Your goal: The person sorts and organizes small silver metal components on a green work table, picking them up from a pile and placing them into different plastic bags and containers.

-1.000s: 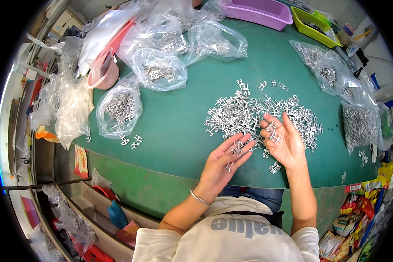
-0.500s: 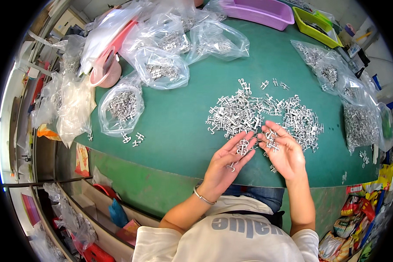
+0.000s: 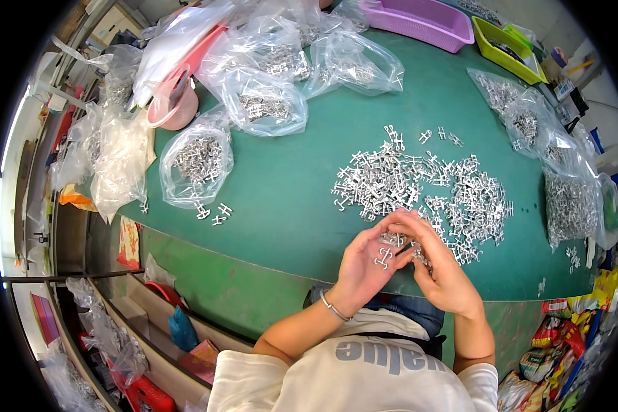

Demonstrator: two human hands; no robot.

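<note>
Small silvery metal hooks [image 3: 383, 258] lie in the palm of my left hand [image 3: 359, 269], which is cupped upward with a bracelet at its wrist. My right hand [image 3: 448, 278] curls in from the other side, its fingertips meeting those of the left. Between its thumb and fingers more metal hooks [image 3: 422, 259] show in part; how many is hidden. Just beyond both hands a large loose heap of the same hooks [image 3: 378, 180] spreads on the green table [image 3: 275, 192], with a second heap [image 3: 477, 206] adjoining it on the right.
Clear plastic bags of hooks [image 3: 198, 161] crowd the left and back, beside a pink cup [image 3: 175, 110]. A purple basket [image 3: 422, 24] and a green basket [image 3: 505, 51] stand at the back. More filled bags [image 3: 570, 206] line the right edge. Drawers [image 3: 144, 309] are below left.
My hands have come together, the right one curling its fingers over toward the left palm. They were apart with palms up before. The view has shifted slightly.
</note>
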